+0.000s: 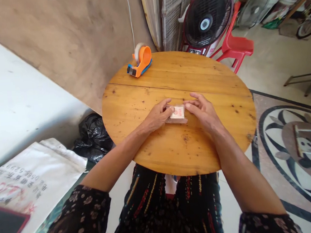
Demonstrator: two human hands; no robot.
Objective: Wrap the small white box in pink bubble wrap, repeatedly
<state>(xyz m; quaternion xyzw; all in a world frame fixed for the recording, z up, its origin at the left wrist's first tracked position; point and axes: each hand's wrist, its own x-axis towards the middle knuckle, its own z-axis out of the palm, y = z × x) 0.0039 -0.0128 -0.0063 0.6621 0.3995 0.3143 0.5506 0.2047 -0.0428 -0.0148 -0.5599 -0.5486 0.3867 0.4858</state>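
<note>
A small, low box [177, 112] with a pale top and red print lies on the round wooden table [185, 150]. My left hand [159, 114] grips its left side, thumb on the top face and fingers behind. On the other side, my right hand [202, 111] has its thumb tip close by the box's right edge, with its fingers apart; whether it touches the box I cannot tell. An orange tape dispenser [144, 60] with a roll of tape stands at the table's far left.
Behind the table are a large fan [208, 17] and a red plastic chair [237, 45]. A black plastic bag [92, 135] sits left of the table. Nearer lies a white printed sack [41, 168], with a dark phone-like object [8, 225] on it.
</note>
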